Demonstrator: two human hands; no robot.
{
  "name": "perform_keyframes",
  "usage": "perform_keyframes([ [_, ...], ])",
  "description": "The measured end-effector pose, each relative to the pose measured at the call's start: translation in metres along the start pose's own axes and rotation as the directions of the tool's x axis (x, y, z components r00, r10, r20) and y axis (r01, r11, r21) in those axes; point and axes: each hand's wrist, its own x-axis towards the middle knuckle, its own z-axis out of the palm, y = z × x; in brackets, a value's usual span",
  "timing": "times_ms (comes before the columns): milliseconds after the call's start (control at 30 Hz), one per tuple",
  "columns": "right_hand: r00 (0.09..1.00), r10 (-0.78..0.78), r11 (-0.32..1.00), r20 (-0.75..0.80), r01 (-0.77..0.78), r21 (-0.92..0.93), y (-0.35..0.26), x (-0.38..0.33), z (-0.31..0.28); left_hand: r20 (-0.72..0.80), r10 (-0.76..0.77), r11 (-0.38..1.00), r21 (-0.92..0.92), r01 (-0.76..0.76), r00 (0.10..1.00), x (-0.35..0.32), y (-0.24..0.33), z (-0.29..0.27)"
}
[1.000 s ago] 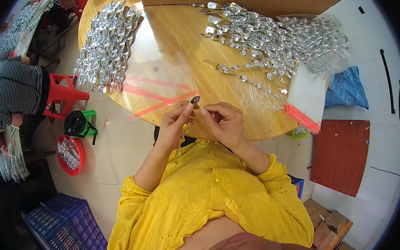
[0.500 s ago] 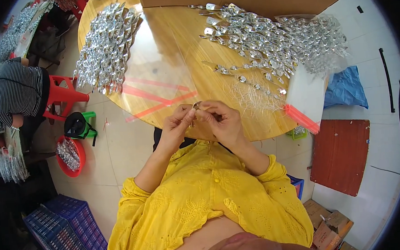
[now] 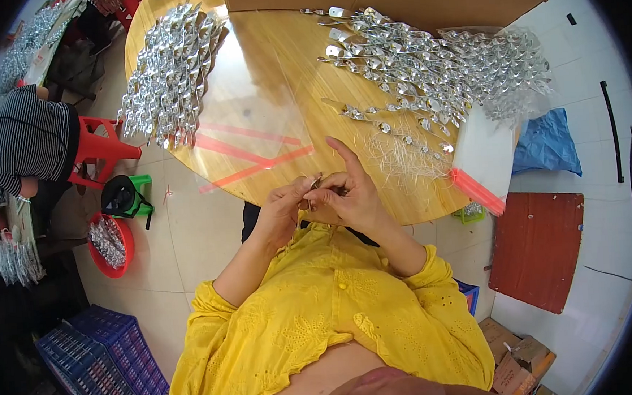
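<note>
Near the table's front edge, my left hand [image 3: 281,213] pinches a small shiny metal piece [image 3: 318,181], apparently the end of a twisted silver strip. My right hand [image 3: 354,201] meets it there, thumb against the piece and the other fingers curled, while the index finger points up and away. Most of the piece is hidden by my fingers. Just beyond the right hand, several twisted silver strips [image 3: 384,127] lie beside a loose tangle of thin white threads [image 3: 404,156]. Clear plastic sheets with red-orange edge bands [image 3: 256,158] lie beyond the left hand.
Silver twisted strips are heaped at the table's left [image 3: 171,76] and right [image 3: 424,64]. A cardboard box [image 3: 391,1] stands at the back. A white stack with a red-orange edge [image 3: 478,191] lies on the right. To the left, a person in a striped top [image 3: 30,135] sits near a red basin [image 3: 130,241].
My right hand's index finger has lifted off the small piece and straightened upward. Both hands have shifted slightly toward me, still meeting at the piece.
</note>
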Motion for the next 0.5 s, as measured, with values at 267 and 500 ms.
perform_keyframes([
  [267,0.998,0.049,0.959,-0.04,-0.058,-0.278,-0.012,0.002,-0.013,-0.136,0.367,0.924,0.173,-0.343,0.92,0.01,0.007,0.008],
  [500,0.957,-0.266,0.678,0.114,0.269,-0.684,-0.037,0.015,-0.05,-0.039,0.399,0.833,0.433,-0.344,0.916,0.026,0.031,0.021],
])
